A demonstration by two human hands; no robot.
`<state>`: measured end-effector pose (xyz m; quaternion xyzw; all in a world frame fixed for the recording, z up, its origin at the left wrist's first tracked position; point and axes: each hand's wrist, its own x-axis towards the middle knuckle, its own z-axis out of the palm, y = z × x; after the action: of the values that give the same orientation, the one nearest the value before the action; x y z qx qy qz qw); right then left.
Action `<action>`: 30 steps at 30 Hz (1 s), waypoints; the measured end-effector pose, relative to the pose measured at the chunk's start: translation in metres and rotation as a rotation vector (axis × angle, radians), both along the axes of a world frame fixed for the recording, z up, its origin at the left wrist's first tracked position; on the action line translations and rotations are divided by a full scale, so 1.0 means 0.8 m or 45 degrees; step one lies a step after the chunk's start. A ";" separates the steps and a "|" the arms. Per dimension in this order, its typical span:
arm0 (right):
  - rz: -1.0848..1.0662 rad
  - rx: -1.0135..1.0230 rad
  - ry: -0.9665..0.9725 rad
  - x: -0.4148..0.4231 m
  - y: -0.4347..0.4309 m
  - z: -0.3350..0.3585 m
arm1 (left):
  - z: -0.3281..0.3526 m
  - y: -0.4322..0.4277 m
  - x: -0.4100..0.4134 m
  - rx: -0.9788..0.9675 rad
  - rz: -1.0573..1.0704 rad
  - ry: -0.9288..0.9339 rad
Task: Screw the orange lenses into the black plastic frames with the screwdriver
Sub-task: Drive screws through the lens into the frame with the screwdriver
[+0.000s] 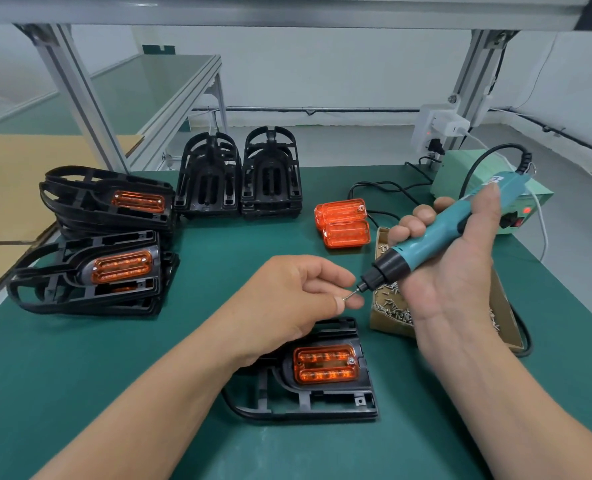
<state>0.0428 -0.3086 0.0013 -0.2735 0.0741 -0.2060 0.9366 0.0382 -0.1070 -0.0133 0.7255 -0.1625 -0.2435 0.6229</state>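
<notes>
One black plastic frame [322,403] is lying on the green mat, orange ribbed lens [325,364] seated; right hand [460,265] is wrapping the teal electric screwdriver [436,233], pointing down-left; left hand [298,299], directly above the lens, is pinching a small silver screw [349,296] onto the bit.

Glossy translucent orange plastic lenses [343,223] sit near matt black plastic frames [240,174] on the smooth matt green surface [218,244].
</notes>
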 end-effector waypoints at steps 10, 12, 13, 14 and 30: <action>0.189 -0.158 -0.094 -0.013 0.028 0.001 | 0.028 0.056 0.032 0.768 0.056 -0.507; 0.245 -0.240 -0.132 -0.017 0.039 0.001 | 0.027 0.066 0.033 0.989 -0.085 -0.479; 0.278 -0.273 -0.156 -0.019 0.045 0.001 | 0.027 0.067 0.033 1.040 -0.137 -0.440; 0.310 -0.304 -0.182 -0.021 0.050 0.001 | 0.027 0.067 0.032 1.064 -0.181 -0.407; 0.527 -0.564 -0.377 -0.038 0.080 0.001 | 0.023 0.058 0.027 1.026 -0.251 -0.351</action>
<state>0.0128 -0.2448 0.0020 -0.4469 -0.1662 -0.0600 0.8769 0.0601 -0.0607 0.0053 0.9174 -0.2044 -0.2467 0.2362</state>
